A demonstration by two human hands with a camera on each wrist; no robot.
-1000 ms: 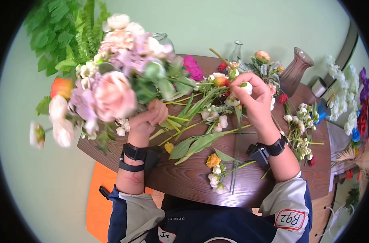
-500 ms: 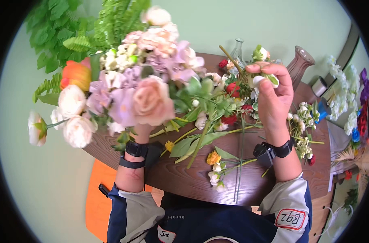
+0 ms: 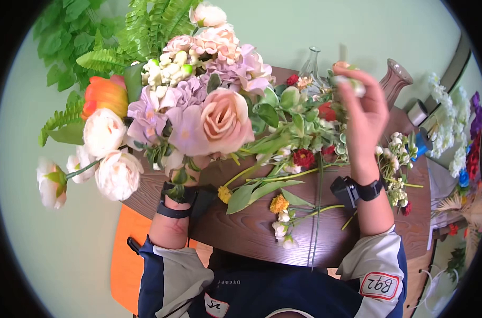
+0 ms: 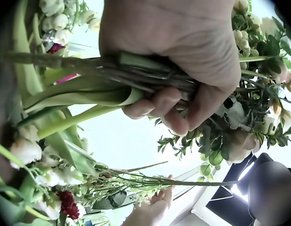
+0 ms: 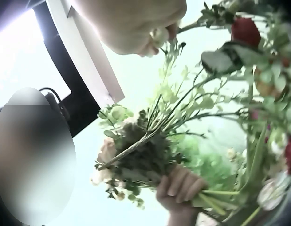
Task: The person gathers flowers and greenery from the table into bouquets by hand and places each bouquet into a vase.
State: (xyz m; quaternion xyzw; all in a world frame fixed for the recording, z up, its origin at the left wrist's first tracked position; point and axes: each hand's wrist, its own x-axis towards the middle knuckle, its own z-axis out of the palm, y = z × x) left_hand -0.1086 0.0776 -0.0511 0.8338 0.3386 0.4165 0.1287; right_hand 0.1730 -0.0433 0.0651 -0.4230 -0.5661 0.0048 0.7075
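Observation:
The person's left hand (image 4: 173,56) grips a bundle of stems (image 4: 131,77) in the left wrist view; in the head view it is mostly behind the bouquet. The bouquet has a large pink rose (image 3: 225,121), lilac blossoms (image 3: 190,130), white blooms (image 3: 117,175) and an orange tulip (image 3: 104,97). Above the table's right side, the right hand (image 3: 367,114) pinches a sprig with a white bud (image 5: 159,36); in the head view this sprig is blurred. In the right wrist view a leafy branch (image 5: 152,134) hangs below that hand, partly in front of the bouquet.
Loose stems and flowers lie on the brown table (image 3: 251,238), among them a yellow flower (image 3: 278,203) and a red one (image 3: 303,158). A clear glass vase (image 3: 309,63) and a brownish vase (image 3: 395,82) stand behind. A blue roll (image 3: 422,144) is at the right.
The bouquet has moved right, covering most of the left hand. The right hand has moved up and right, away from the flowers on the table, holding the white-budded sprig.

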